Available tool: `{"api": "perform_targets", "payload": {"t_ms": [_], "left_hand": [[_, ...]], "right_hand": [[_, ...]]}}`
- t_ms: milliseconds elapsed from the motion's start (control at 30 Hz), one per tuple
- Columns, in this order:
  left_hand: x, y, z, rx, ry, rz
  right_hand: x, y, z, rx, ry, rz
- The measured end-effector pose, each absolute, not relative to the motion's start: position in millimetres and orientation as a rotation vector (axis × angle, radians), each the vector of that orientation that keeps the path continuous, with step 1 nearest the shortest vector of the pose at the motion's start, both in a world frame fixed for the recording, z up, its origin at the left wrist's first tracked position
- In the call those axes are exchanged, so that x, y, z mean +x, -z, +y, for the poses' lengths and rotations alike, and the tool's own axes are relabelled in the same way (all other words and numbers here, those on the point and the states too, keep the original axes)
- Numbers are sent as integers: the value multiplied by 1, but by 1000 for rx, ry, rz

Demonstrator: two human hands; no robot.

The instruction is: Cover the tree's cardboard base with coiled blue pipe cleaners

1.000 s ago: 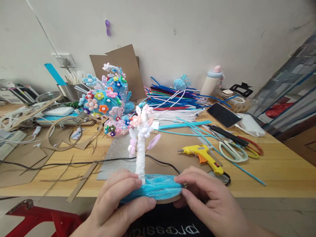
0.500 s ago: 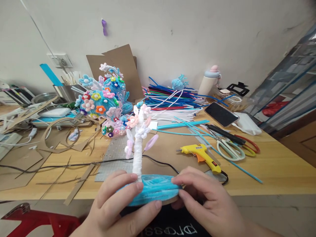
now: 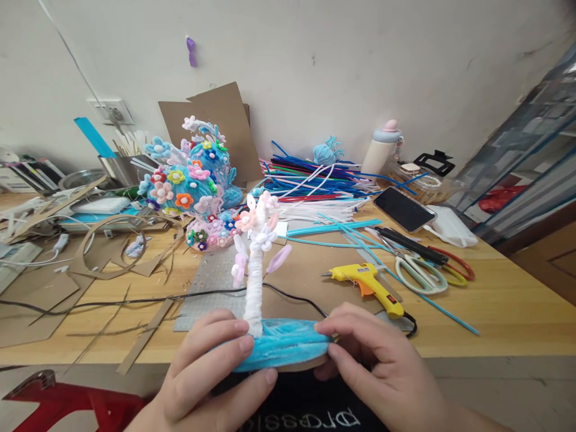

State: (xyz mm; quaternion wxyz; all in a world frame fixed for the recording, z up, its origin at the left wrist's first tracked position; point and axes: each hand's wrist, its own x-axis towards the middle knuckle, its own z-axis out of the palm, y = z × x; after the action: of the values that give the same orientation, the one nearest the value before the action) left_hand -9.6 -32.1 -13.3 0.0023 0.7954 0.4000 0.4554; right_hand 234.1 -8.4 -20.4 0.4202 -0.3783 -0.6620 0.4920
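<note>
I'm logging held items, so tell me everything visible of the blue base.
The blue base is flat and rounded, wound with fuzzy, chenille-like strands; a brown, cardboard-like layer shows underneath. A white stem rises from its top, nearer the left hand. That hand and the right hand grip opposite ends, holding it roughly level near the front edge of the table; the left hand hides its left end.

Got 1 slot over the fuzzy blue oval base, between the upright white flower-decked stem and bare right hand. Farther out, would snag the thin black cable or bump the yellow plastic glue gun. Roomy over pale-wood tabletop, far right.
</note>
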Motion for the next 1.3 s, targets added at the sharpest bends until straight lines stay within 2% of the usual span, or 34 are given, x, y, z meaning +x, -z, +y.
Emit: {"api": "perform_targets", "payload": {"t_ms": [467,733,1167,1300], "left_hand": [[-11,11,-24,2640,-1407,1141],[-6,23,-15,2629,-1662,1021],[-13,15,-19,2706,-1488,1126],[-18,12,-9,2839,-1402,903]], "right_hand": [[235,19,-7,-943,-1222,-1691],[235,21,-9,-971,-1264,-1667],[235,22,-8,-970,-1240,-1671],[237,24,-9,-1008,-1229,-1656]]}}
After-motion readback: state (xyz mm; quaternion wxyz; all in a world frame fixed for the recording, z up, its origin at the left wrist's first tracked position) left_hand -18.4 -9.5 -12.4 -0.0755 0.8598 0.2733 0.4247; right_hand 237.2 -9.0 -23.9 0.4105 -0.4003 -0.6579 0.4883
